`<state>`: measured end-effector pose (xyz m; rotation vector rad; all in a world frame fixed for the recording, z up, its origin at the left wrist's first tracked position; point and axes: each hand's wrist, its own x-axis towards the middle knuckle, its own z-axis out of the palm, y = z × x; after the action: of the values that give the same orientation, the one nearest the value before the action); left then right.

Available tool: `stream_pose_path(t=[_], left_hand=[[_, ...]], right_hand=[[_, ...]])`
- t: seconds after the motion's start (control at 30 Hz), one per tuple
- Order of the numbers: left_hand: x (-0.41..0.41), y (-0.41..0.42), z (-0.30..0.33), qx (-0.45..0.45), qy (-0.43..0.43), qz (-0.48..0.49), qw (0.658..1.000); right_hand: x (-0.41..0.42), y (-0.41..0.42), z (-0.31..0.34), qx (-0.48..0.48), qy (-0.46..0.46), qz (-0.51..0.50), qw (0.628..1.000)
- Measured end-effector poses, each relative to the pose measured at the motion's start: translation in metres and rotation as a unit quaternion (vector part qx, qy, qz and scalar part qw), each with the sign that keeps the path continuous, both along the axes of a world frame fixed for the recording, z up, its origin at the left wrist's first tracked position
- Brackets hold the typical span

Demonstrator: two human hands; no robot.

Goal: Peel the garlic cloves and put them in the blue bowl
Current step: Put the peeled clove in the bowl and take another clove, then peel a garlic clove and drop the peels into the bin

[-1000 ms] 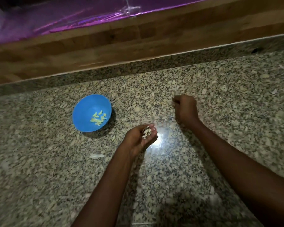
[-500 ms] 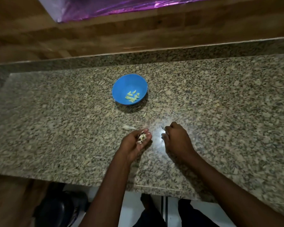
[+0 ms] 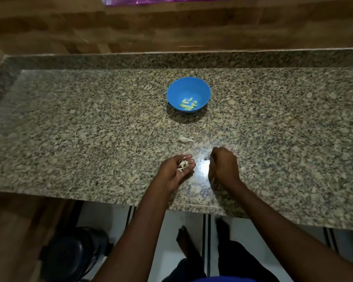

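Granite counter (image 3: pixel 69 129) — stray garlic clove (image 3: pixel 185 139), dark bin (image 3: pixel 73 255)

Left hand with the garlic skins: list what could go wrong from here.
1. The left hand cups loose garlic skins in curled fingers; tipping it could scatter them over the granite counter.
2. An unpeeled clove lies alone on the counter and blends with the speckle, so it may be missed.
3. Skins could drop among the peeled cloves in the blue bowl.
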<state>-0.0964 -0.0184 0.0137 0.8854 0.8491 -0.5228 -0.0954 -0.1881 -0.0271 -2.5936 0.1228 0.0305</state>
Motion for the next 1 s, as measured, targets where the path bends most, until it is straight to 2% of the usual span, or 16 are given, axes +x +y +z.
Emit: stream_pose_path(t=[0.1, 0.2, 0.33, 0.5, 0.6, 0.8, 0.93, 1.0], left_hand=[[-0.015, 0.01, 0.005, -0.019, -0.003, 0.027, 0.999], [-0.032, 0.025, 0.012, -0.035, -0.006, 0.069, 0.997], [-0.062, 0.063, 0.023, -0.089, -0.018, 0.177, 0.98], [-0.118, 0.131, 0.028, -0.121, -0.065, 0.321, 0.937], [-0.165, 0.184, 0.027, -0.122, -0.088, 0.389, 0.909], [-0.271, 0.309, 0.008, -0.105, -0.087, 0.504, 0.853], [-0.345, 0.4, -0.02, -0.096, -0.072, 0.539, 0.834], [-0.366, 0.429, -0.035, -0.093, -0.06, 0.554, 0.825]], right_hand=[[-0.014, 0.01, 0.003, 0.129, 0.036, -0.073, 0.988], [-0.024, 0.031, 0.015, 0.245, 0.104, -0.092, 0.96], [-0.029, 0.072, 0.042, 0.344, 0.184, -0.035, 0.92], [-0.056, 0.161, 0.076, 0.44, 0.255, 0.06, 0.859], [-0.083, 0.229, 0.078, 0.434, 0.292, 0.121, 0.844], [-0.152, 0.373, 0.053, 0.36, 0.369, 0.216, 0.829], [-0.216, 0.477, 0.008, 0.347, 0.436, 0.213, 0.803], [-0.234, 0.511, -0.005, 0.327, 0.459, 0.197, 0.802]])
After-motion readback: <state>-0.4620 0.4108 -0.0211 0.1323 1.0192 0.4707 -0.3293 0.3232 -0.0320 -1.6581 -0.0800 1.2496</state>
